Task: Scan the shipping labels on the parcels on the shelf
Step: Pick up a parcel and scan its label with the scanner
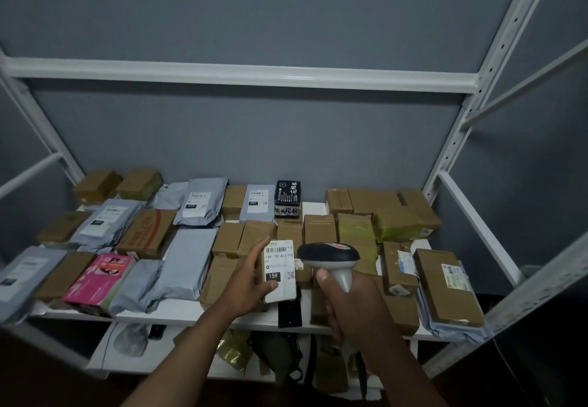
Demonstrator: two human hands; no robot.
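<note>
My left hand (249, 279) grips a small parcel (280, 271) whose white shipping label, marked 15H, faces up towards me. It is held just above the front of the white shelf (178, 306). My right hand (346, 304) grips the handle of a grey barcode scanner (329, 257). The scanner's dark head sits right beside the parcel's upper right corner. Many other parcels lie on the shelf: brown boxes (319, 230), grey mailer bags (187, 260) and a pink box (103, 277).
White metal uprights (471, 113) and a crossbar (241, 74) frame the shelf against a grey wall. A black box (288, 198) stands at the back. A lower shelf (105, 355) holds bags and loose items. A small black object (289, 314) hangs at the shelf's front edge.
</note>
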